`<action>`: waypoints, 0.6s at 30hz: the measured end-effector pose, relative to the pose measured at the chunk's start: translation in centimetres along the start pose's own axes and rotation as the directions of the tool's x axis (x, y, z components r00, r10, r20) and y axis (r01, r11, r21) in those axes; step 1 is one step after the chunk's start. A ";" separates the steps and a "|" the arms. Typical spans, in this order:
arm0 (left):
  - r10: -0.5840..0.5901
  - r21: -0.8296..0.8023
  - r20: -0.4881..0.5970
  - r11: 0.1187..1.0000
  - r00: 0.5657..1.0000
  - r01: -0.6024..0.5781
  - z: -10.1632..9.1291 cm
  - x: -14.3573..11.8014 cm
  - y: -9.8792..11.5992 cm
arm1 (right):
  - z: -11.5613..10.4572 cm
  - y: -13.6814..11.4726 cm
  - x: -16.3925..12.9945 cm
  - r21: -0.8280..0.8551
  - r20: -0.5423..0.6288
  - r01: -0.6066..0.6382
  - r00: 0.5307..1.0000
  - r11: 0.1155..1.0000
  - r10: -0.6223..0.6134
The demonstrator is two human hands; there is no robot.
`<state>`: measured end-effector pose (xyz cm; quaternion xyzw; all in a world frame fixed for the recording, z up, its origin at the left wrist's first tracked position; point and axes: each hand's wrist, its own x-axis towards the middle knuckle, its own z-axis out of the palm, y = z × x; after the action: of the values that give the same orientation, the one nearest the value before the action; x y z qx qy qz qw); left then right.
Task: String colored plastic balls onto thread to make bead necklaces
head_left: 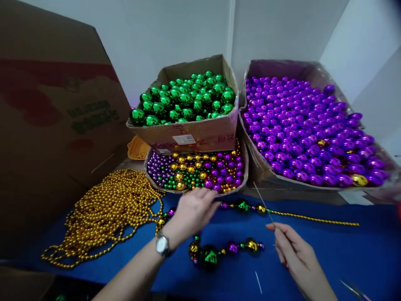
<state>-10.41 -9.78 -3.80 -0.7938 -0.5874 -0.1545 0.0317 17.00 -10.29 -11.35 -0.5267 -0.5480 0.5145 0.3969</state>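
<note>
My left hand [196, 209], with a watch [162, 245] on its wrist, is over the blue cloth at the front rim of the low box of mixed beads [188, 169]. Its fingers are bent, blurred and partly hidden, so I cannot make out whether they hold a bead. At the right, my right hand [291, 248] pinches a thin pale needle-like wire [263, 202] that points up and left. Between and behind the hands lies a strand of green, gold and purple beads [232, 248], partly covered by my left hand; a gold twisted cord [313, 217] extends from its upper part.
A box of green balls [184, 100] sits above the mixed beads. Purple balls fill a large box [260, 167] at right. Gold bead strings [115, 213] are heaped at left by a tall carton [62, 104]. A metal tool [354, 289] lies front right.
</note>
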 end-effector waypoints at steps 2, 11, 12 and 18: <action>-0.137 0.125 -0.006 0.983 0.991 0.137 -1.1 0.4 -3.3 | 0.6 0.1 -0.3 -0.053 0.034 0.004 0.999 0.999 -0.002; -0.214 0.171 0.020 0.963 0.977 0.207 1.5 1.3 -9.1 | 2.4 0.0 -0.5 -0.145 0.111 0.006 0.994 0.989 0.011; -0.203 0.158 0.006 0.967 0.979 0.199 1.9 1.6 -8.7 | 2.3 0.0 -0.5 -0.159 0.124 0.004 0.992 0.987 0.016; -0.021 -0.056 -0.340 0.998 0.940 0.002 -0.7 4.8 -5.8 | 2.4 0.1 -0.6 -0.179 0.062 0.026 0.998 0.983 -0.015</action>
<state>-14.79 -3.69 -2.52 -0.7523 -0.5731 -0.3057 0.1103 14.73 -11.22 -11.78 -0.5391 -0.6092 0.4745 0.3362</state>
